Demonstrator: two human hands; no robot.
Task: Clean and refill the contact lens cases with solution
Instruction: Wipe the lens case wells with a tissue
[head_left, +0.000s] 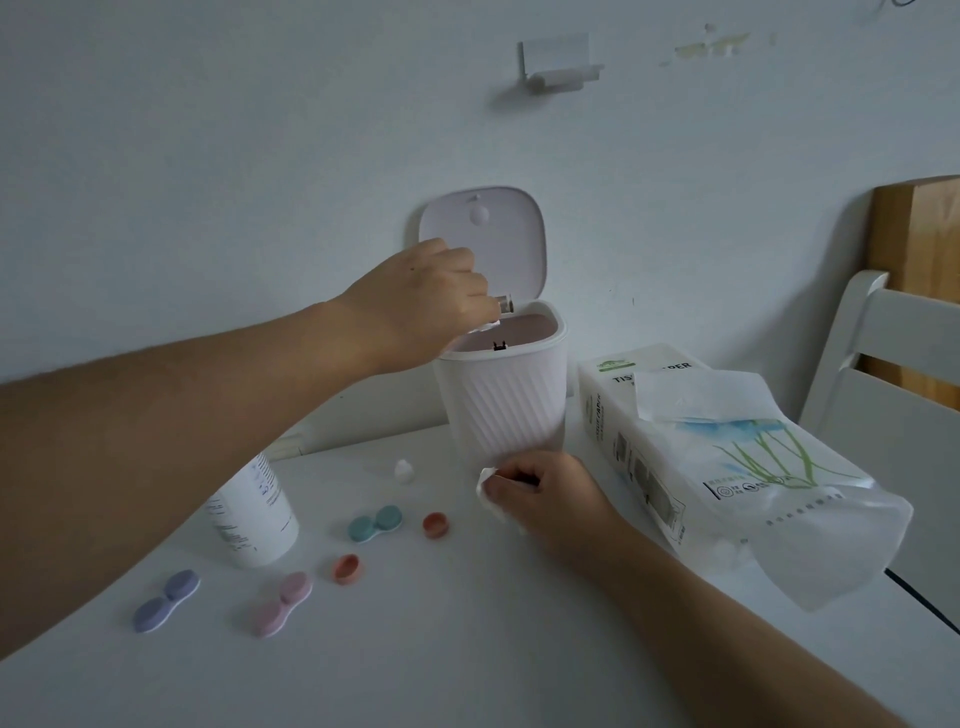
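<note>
- Head view: we are reaching our left hand (426, 301) over the open mouth of a small white bin (501, 400), whose lid (483, 239) is standing raised against the wall.
- We are gripping a small clear item (505, 303) in the curled left fingers, with a scrap of white just below it; we cannot tell exactly what the item is.
- We are resting our right hand (545, 493) on the table (467, 649) at the foot of the bin, pinching a crumpled white tissue (491, 493) in its fingers.
- We are seeing three closed lens cases lying on the table: a teal case (374, 524), a pink case (283, 603) and a purple case (166, 600).
- We are seeing two orange caps (435, 525) (346, 568) lying loose, apart from each other, near the teal and pink cases.
- We are seeing the solution bottle (254, 514) standing upright left of the teal case, partly behind our left forearm, with a small clear cap (403, 470) lying beside it.
- We are seeing a tissue pack (727, 467) lying to the right of the bin, with one sheet sticking up.
</note>
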